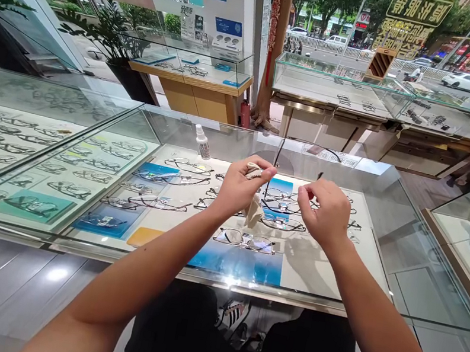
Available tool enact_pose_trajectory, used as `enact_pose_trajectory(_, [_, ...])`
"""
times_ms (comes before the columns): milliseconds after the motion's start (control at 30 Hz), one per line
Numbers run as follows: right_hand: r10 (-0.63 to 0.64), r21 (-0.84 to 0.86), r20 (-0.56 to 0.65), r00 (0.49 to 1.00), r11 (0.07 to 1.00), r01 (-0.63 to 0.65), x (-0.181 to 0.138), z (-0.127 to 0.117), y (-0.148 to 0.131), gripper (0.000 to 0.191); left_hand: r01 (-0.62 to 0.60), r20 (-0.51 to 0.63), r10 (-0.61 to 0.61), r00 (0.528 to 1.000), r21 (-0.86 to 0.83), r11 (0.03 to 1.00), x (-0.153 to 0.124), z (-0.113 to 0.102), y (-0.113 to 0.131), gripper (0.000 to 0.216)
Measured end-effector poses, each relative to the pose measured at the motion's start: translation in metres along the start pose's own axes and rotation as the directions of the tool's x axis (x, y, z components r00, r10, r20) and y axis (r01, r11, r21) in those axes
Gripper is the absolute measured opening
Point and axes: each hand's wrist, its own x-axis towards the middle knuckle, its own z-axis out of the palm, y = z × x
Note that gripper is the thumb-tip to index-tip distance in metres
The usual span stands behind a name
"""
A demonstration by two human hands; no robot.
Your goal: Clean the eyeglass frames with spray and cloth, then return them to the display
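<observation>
Over the glass counter, my left hand [240,186] is closed with thumb and fingers pinched on a dark, thin-armed pair of eyeglasses [279,153]. A beige cleaning cloth [253,212] is bunched in the same hand and hangs below the palm. My right hand [325,212] is closed too, its fingers curled at the other side of the eyeglasses, where a dark arm tip pokes up above the knuckles. The lenses are hard to tell from the frames lying behind. A white spray bottle [203,142] stands upright beyond my left hand.
Under my hands is a glass display counter [313,300] with several rows of spectacle frames [246,240] inside. A second glass case [38,167] adjoins at left. More showcases [335,87] and a potted plant [121,49] stand by the window. My knees are against the counter's front.
</observation>
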Motion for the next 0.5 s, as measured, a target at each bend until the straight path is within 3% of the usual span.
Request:
enact_pose_trajectory(100, [0.013, -0.071, 0.053, 0.999, 0.997, -0.009, -0.001, 0.003, 0.003, 0.044, 0.033, -0.078, -0.038, 0.996, -0.072, 0.997, 0.002, -0.002, -0.002, 0.037])
enact_pose_trajectory(200, [0.033, -0.081, 0.082, 0.996, 0.996, -0.026, -0.002, 0.005, 0.002, 0.048, 0.043, -0.116, -0.052, 0.992, -0.083, 0.996, 0.002, -0.002, -0.001, 0.037])
enact_pose_trajectory(333, [0.045, 0.011, 0.055, 0.997, 0.999, -0.046, -0.004, 0.005, -0.008, 0.020, -0.030, -0.003, 0.030, 1.000, -0.026, 0.999, -0.002, 0.003, 0.003, 0.035])
enact_pose_trajectory(500, [0.036, 0.318, 0.117, 0.993, 0.945, -0.071, -0.007, 0.008, -0.024, 0.028, -0.094, 0.111, 0.103, 0.988, -0.089, 0.992, -0.010, 0.012, 0.007, 0.030])
